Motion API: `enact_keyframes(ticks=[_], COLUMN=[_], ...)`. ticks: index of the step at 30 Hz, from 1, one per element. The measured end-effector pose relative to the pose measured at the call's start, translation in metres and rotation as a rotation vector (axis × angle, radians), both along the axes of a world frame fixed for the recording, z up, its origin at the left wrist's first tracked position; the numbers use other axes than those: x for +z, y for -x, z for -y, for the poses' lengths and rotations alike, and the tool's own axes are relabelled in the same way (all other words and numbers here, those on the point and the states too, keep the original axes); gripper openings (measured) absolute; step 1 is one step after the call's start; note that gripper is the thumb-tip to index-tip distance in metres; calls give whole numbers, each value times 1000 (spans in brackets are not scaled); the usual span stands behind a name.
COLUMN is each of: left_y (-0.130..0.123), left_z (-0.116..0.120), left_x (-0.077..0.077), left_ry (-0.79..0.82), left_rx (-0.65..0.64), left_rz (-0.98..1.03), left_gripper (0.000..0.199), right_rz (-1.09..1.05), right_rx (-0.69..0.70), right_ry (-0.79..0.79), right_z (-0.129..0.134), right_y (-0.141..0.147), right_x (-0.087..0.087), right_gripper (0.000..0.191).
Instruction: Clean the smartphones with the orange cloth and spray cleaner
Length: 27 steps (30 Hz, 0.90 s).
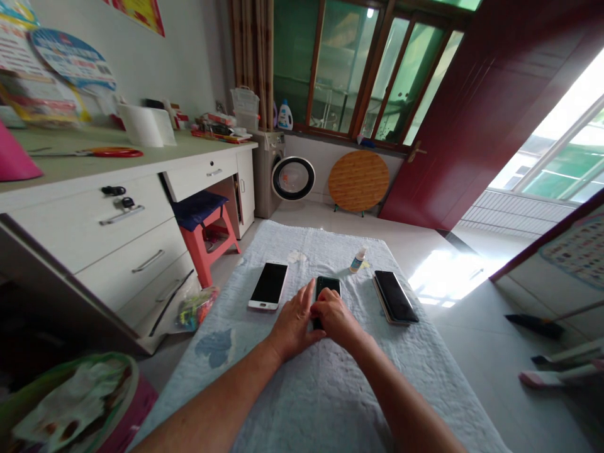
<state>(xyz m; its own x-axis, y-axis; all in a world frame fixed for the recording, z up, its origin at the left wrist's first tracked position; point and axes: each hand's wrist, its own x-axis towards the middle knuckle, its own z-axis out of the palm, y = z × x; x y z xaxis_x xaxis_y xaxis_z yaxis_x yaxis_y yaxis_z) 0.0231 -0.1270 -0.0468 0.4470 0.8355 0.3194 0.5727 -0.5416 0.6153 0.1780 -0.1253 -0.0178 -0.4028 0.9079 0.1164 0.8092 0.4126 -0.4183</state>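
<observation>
A dark phone (329,284) lies in the middle of the cloth-covered table, partly hidden under my hands. My left hand (296,321) rests along its left edge with the fingers stretched out. My right hand (334,316) is over the phone with its fingers bent together; whatever they may hold is hidden. To the left lies a white phone (270,283) with a black screen. On the right, a black phone (395,296) sits on a light-coloured case or second item. Behind the middle phone a small spray bottle (357,260) stands upright.
The light blue cloth (330,390) covers the table. A waste bin (136,402) stands at the lower left, below a desk (189,160) with drawers. A red stool (202,245) is beside the desk. A washing machine (267,182) and round wooden board (358,180) are farther back.
</observation>
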Motion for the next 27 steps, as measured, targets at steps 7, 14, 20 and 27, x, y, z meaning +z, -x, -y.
enact_keyframes(ticks=[7,14,20,27], left_y=[4,3,5,4], left_z=[-2,-2,-3,-2], left_x=[-2,-2,-5,3], left_ry=[16,18,14,42], left_rx=[-38,-24,-32,-31], left_rz=[-19,-48,-80,-174], left_gripper=[117,112,104,85], right_rz=[7,22,47,25], right_rx=[-103,-254,-273,-196], right_ry=[-123,-126,-117,-88], right_z=[-36,-39,-28,7], right_y=[-6,-18,-29,-26], right_x=[-6,-12,-17,-1], right_gripper=[21,26,29,26])
